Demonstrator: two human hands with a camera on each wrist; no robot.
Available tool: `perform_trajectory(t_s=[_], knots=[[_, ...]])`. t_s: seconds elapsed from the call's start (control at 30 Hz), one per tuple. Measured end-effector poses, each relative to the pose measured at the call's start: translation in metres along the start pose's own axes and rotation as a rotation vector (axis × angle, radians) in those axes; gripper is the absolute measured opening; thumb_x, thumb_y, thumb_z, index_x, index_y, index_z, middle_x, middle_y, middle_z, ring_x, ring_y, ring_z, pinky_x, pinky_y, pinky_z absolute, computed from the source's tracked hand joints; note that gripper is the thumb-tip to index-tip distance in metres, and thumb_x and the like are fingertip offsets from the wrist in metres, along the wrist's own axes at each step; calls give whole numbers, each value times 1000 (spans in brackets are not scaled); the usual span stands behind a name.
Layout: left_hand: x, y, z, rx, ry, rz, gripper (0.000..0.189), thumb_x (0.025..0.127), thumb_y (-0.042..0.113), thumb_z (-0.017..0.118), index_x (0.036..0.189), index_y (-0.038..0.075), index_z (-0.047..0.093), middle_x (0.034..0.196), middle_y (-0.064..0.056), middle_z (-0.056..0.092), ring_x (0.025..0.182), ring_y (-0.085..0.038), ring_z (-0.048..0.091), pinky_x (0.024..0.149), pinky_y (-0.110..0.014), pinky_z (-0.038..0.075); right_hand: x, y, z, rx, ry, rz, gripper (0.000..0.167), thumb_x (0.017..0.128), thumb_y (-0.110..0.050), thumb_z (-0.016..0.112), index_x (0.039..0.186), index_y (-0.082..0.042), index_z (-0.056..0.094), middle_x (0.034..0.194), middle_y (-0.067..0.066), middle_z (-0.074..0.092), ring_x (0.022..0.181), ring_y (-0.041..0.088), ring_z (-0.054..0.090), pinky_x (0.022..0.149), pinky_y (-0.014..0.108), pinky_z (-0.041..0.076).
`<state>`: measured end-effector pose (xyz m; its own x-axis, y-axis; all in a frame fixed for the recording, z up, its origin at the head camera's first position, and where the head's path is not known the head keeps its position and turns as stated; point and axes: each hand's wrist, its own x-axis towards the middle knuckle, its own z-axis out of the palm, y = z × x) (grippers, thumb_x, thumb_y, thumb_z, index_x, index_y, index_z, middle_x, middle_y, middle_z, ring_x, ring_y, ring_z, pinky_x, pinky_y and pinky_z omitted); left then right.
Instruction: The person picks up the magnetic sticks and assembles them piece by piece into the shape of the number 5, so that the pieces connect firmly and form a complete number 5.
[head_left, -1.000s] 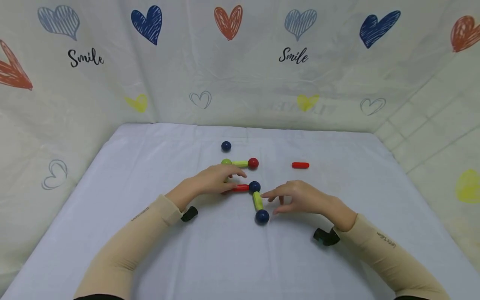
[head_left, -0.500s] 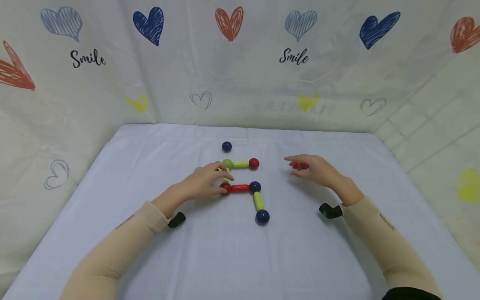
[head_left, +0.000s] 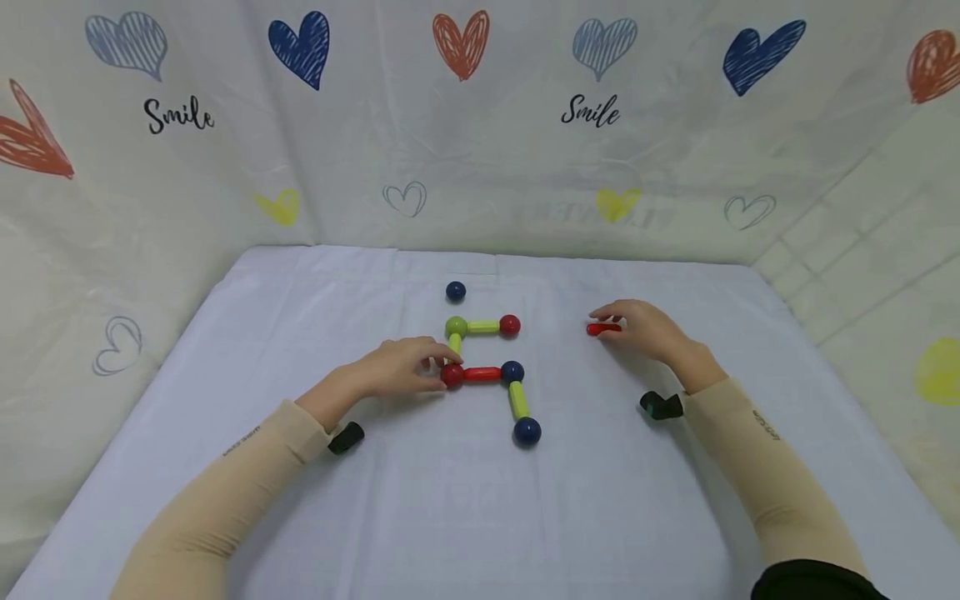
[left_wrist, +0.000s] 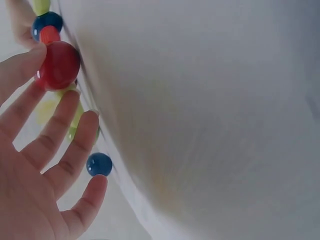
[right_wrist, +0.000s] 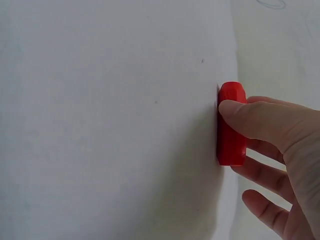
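Thumb and forefinger of my left hand [head_left: 397,367] pinch the red ball [head_left: 452,376] at the left corner of a joined ball-and-stick figure; the other fingers spread loosely in the left wrist view. From that ball a red stick [head_left: 482,374] runs right to a dark blue ball [head_left: 512,372], then a yellow-green stick [head_left: 519,400] leads to a nearer blue ball [head_left: 527,432]. Behind it, a green ball [head_left: 455,327] joins by another stick [head_left: 483,327] to a red ball [head_left: 510,325]. My right hand [head_left: 645,333] holds a loose red stick [right_wrist: 231,135], thumb across its face.
A single dark blue ball [head_left: 455,291] lies behind the figure. White cloth [head_left: 450,517] covers the table, and a heart-printed curtain [head_left: 510,150] hangs at its back edge. Black wrist cameras [head_left: 662,406] stick out below both sleeves.
My right hand has left the yellow-green stick's side, moved back and right, and taken hold of the loose red stick. My left hand has shifted slightly left to the red corner ball.
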<state>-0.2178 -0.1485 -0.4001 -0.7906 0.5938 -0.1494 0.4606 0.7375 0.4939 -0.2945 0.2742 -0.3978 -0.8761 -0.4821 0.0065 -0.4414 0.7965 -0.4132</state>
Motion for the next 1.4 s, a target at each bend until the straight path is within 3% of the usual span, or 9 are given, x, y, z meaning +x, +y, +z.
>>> perform_trajectory(t_s=[0.33,0.6,1.13,1.4], knots=[[4,-1,-1,-43,-21,5,43,96,29,74,138,26,65,121,7,65,109,-16,60,91,-45,47,-2,2,-3,-6,-2,65,30,95,-8,73,124,0,72,119,18,70,101,32,60,90,49,49],[5,0,-1,-72,-22,5,39,98,25,72,136,24,66,119,8,68,105,-15,62,93,-44,49,-6,-5,-8,0,9,25,28,94,-6,73,122,0,72,116,17,71,100,32,60,89,49,49],[4,0,-2,-114,-42,1,36,99,23,71,134,23,67,115,7,70,105,-16,66,92,-40,52,-9,-60,-18,21,-15,-98,30,91,-5,78,120,-2,74,109,9,74,97,26,63,86,46,54],[4,0,-3,-117,-43,3,36,99,23,71,134,22,67,115,8,70,107,-16,66,93,-41,51,-13,-95,-13,58,-62,-225,33,88,-7,81,120,-6,76,102,0,73,92,20,63,83,47,56]])
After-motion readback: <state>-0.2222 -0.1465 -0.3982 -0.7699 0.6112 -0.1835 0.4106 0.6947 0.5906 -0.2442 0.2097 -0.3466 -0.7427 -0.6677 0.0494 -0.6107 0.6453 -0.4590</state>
